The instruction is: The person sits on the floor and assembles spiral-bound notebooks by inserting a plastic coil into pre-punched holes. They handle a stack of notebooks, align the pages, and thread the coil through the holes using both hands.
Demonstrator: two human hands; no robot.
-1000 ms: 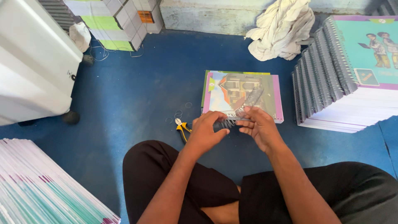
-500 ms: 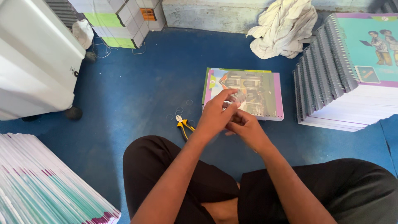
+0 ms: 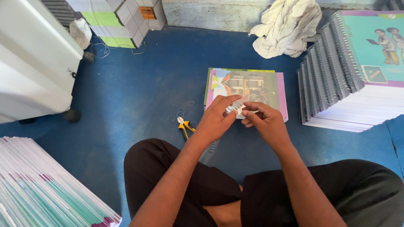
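Note:
My left hand [image 3: 218, 117] and my right hand [image 3: 264, 122] meet over the near edge of a colourful picture-covered book [image 3: 248, 86] that lies flat on the blue floor. Between the fingertips of both hands is a short silvery wire spiral coil [image 3: 234, 108]. A longer grey coil piece [image 3: 211, 150] hangs down below my left wrist towards my lap. Yellow-handled pliers [image 3: 185, 127] lie on the floor just left of my left hand, with a few small wire rings [image 3: 181, 112] beside them.
A tall stack of spiral-bound books [image 3: 349, 71] stands at the right. A fanned pile of unbound sheets [image 3: 42, 189] lies at the lower left. A white machine [image 3: 33, 63], wrapped paper bundles [image 3: 118, 21] and a crumpled white cloth [image 3: 286, 27] sit at the back.
Both hands have shifted slightly forward and up onto the book's near edge. The dark coil piece seen across the fingers a second ago is now a small silvery bit pinched between the fingertips.

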